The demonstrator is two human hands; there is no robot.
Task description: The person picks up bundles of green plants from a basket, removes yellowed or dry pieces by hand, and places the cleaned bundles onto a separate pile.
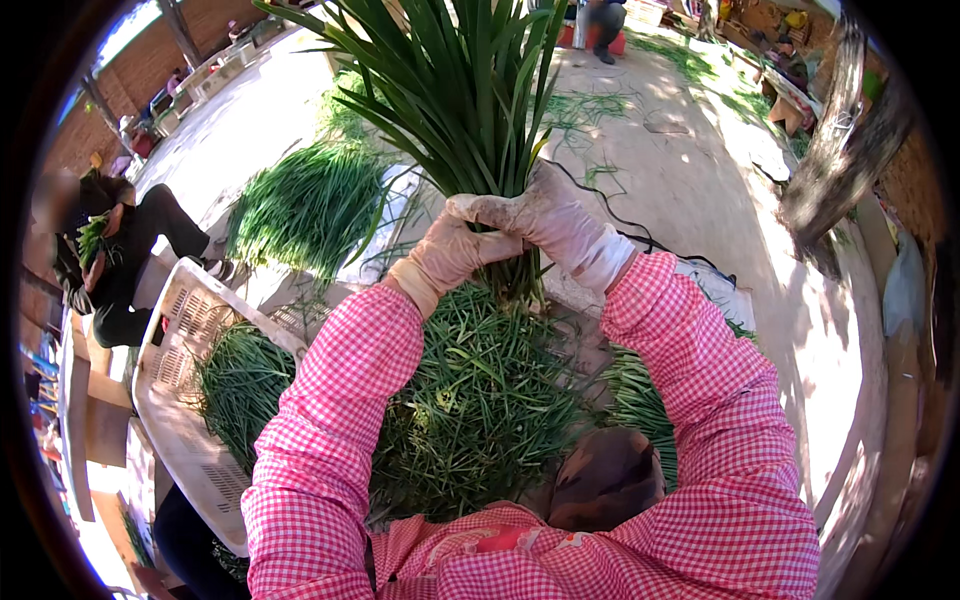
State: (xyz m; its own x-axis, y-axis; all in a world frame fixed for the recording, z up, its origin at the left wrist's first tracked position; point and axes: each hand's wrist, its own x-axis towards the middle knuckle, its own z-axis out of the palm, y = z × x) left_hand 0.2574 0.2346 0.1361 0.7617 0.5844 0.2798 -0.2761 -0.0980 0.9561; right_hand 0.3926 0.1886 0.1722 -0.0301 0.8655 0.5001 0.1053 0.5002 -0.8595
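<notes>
Both my hands, in thin soiled gloves, close around the lower part of a bunch of long flat green leaves (pixel 472 97), held upright in front of me. My left hand (pixel 457 251) grips it from the left and my right hand (pixel 551 217) from the right, with the fingers meeting at the front. The stem ends show just below my hands. Beneath them lies a heap of loose green stalks (pixel 480 397) on the ground. A larger pile of long green leaves (pixel 307 206) lies beyond my left hand, and more stalks (pixel 637 397) lie under my right forearm.
A white plastic crate (pixel 176 375) with green stalks beside it stands at the left. A person (pixel 120 247) sits beyond it holding a green bunch. A black cable (pixel 630 225) crosses the ground past my right hand. A tree trunk (pixel 840 150) rises at the right. Other people sit farther off.
</notes>
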